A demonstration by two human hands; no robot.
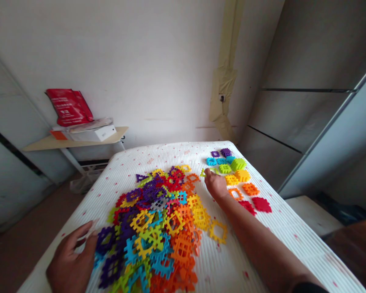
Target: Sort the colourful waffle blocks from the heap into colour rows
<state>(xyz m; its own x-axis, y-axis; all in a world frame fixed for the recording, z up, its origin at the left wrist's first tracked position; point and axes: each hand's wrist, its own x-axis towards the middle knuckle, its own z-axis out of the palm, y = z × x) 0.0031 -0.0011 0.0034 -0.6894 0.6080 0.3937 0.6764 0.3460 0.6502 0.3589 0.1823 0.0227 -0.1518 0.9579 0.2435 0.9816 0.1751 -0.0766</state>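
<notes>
A large heap of coloured plastic interlocking tiles (152, 236) with toothed edges lies on the bed in front of me. My left hand (75, 254) is at the heap's near left side, thumb and fingers apart, beside a purple tile (105, 240); I see nothing held in it. Reaching forward past the heap, my right hand (216, 184) has its fingers closed on a light green tile (214, 170), which they partly hide. Just right of that hand are sorted tiles: a green tile (225, 168), a green stack (238, 164) and yellow tiles (231, 179).
Purple (225, 152), blue (211, 161), orange (250, 189) and red (261, 204) tiles lie in rows along the right side. A yellow frame tile (218, 231) lies beside the heap. Left stands a small table (118, 134) with a white box (100, 133) and red bag (68, 108).
</notes>
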